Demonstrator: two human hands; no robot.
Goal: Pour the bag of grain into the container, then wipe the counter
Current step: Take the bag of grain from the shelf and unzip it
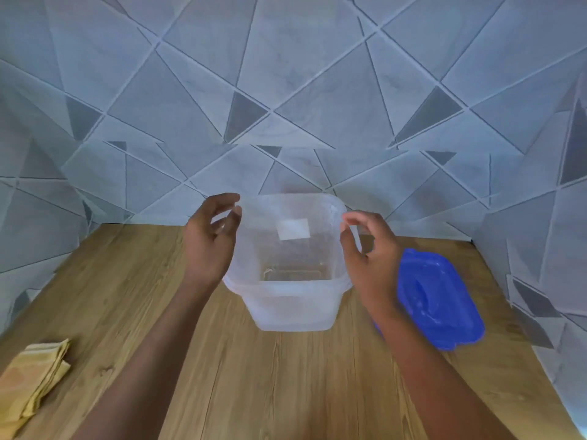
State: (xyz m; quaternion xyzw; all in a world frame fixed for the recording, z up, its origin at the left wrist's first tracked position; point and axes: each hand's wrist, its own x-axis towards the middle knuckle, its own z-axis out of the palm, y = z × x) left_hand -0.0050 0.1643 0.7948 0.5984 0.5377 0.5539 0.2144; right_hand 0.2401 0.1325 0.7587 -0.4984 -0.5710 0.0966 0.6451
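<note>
An empty clear plastic container stands lidless on the wooden counter, near the back wall. My left hand is beside its left rim with the fingers loosely curled and spread, holding nothing. At the right rim my right hand is the same, thumb and fingers apart and close to the edge. The container's blue lid lies flat on the counter just right of the container, partly behind my right wrist. A folded yellow cloth lies at the counter's front left. No bag of grain is in view.
A tiled wall with a grey triangle pattern closes off the back and both sides of the counter. Bare wood stretches between the cloth and the container and in front of the container.
</note>
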